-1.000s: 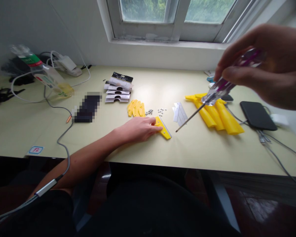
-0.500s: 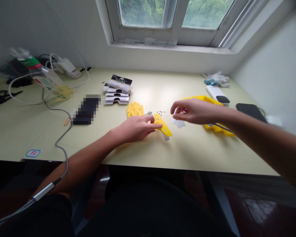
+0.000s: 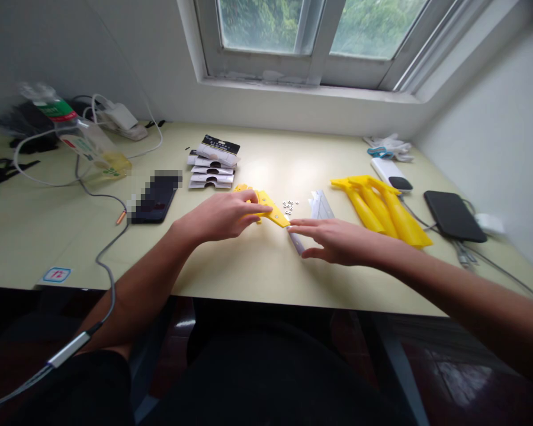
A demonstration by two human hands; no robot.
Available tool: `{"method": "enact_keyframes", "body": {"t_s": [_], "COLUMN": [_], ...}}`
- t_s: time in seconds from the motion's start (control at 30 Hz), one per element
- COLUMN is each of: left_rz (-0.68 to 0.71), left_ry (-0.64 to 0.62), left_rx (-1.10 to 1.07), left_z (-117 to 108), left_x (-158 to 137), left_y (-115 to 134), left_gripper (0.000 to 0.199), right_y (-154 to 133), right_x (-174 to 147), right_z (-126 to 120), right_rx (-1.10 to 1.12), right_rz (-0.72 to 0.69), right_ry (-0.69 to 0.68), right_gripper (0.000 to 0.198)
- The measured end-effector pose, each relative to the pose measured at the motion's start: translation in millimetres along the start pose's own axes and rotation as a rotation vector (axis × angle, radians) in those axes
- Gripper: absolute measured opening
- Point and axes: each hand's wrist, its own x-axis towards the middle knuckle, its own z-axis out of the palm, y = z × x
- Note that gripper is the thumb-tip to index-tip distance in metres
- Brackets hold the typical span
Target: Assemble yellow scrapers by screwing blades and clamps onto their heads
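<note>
My left hand (image 3: 226, 216) grips a flat yellow plastic plate (image 3: 273, 214) between thumb and fingers, its free end angled down to the right. Small round metal fasteners show on the plate. Close to that end, my right hand (image 3: 340, 241) has its fingertips and thumb at the two ends of a thin grey blade (image 3: 295, 242). Behind the right hand lie more thin metal blades (image 3: 321, 206). Several small nuts (image 3: 288, 207) are scattered between the hands. Other yellow plates (image 3: 240, 187) lie mostly hidden behind my left hand.
Yellow hollow handles (image 3: 377, 210) lie at the right, near a black power bank (image 3: 455, 216) and a white device (image 3: 388, 173). Card packages (image 3: 213, 165) are stacked behind my left hand. A phone (image 3: 155, 198), a cable and a tilted bottle (image 3: 89, 145) occupy the left.
My left hand has drawn the yellow plate up and left, off the blade beneath it. My right hand has come down and left from above the blade pile to that blade.
</note>
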Motion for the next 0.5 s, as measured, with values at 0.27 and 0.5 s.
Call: {"method": "enact_keyframes", "body": {"t_s": [0.27,0.5], "left_rz": [0.022,0.012], "left_ry": [0.000,-0.005], "left_rx": [-0.021,-0.011], "left_z": [7,9], "left_x": [2,2], "left_y": [2,2], "left_gripper": [0.034,0.034], "right_y": [-13,-22], "right_x": [-22,-13], "right_z": [13,16], "right_rx": [-0.031,-0.117], "right_rz": [0.023,0.203], "right_ry": [-0.006,0.024], "right_gripper": [0.025,0.050]}}
